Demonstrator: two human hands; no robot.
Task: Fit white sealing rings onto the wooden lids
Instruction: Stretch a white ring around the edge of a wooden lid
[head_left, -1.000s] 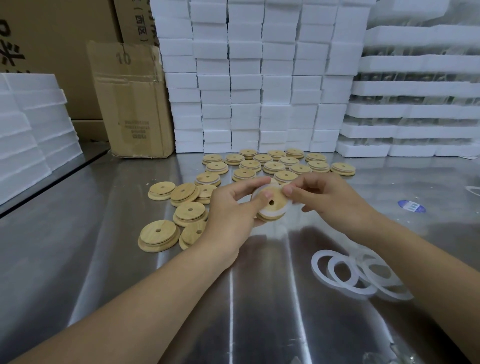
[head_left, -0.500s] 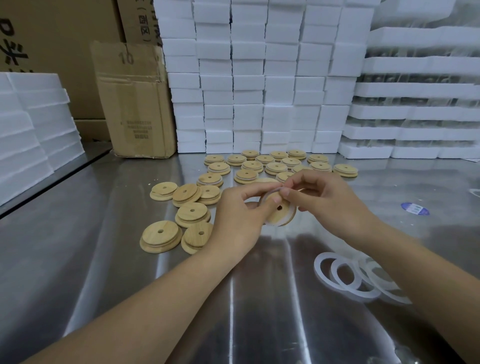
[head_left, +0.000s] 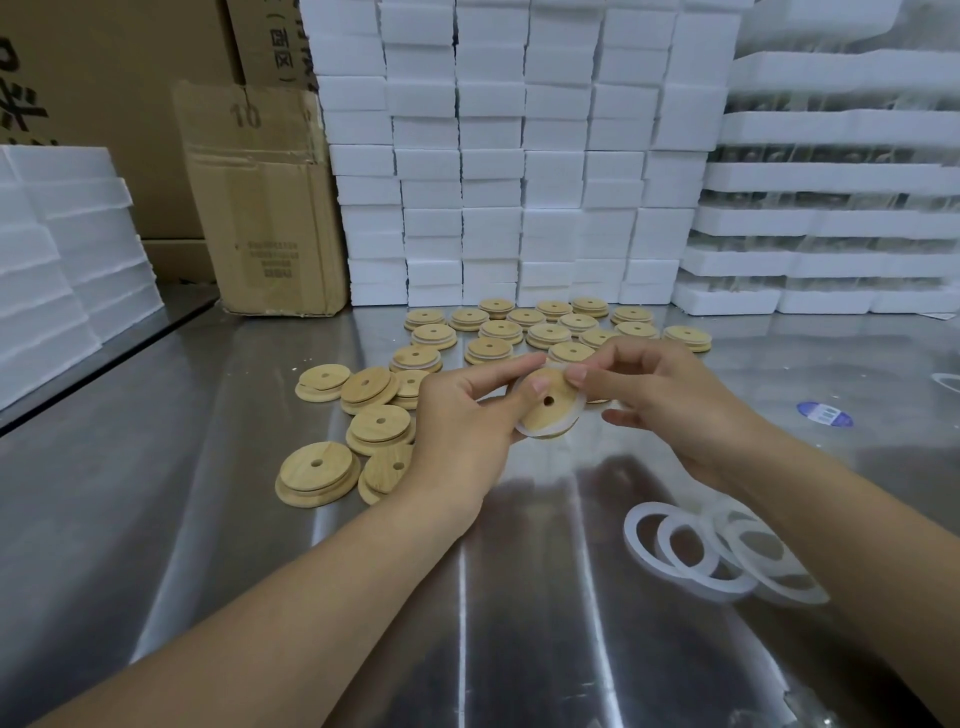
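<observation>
Above the steel table I hold a round wooden lid (head_left: 551, 410) with a centre hole, tilted toward me. A white sealing ring (head_left: 530, 430) runs around its rim. My left hand (head_left: 465, 434) grips the lid from the left, thumb on its face. My right hand (head_left: 670, 400) pinches the ring at the lid's upper right edge. Several bare wooden lids (head_left: 318, 472) lie on the table to the left. Several more lids (head_left: 550, 332) sit in rows behind my hands. A few loose white rings (head_left: 691, 558) lie overlapping at the near right.
The shiny metal table (head_left: 208, 467) stretches under everything. White foam blocks (head_left: 519, 156) are stacked in a wall at the back, with foam trays (head_left: 831, 218) to the right and another foam stack (head_left: 57, 249) on the left. A cardboard box (head_left: 260, 208) stands back left. A blue sticker (head_left: 824, 414) lies at right.
The lid has turned in my hands and tilted more toward me. My right fingers have shifted along the ring to the lid's upper right edge.
</observation>
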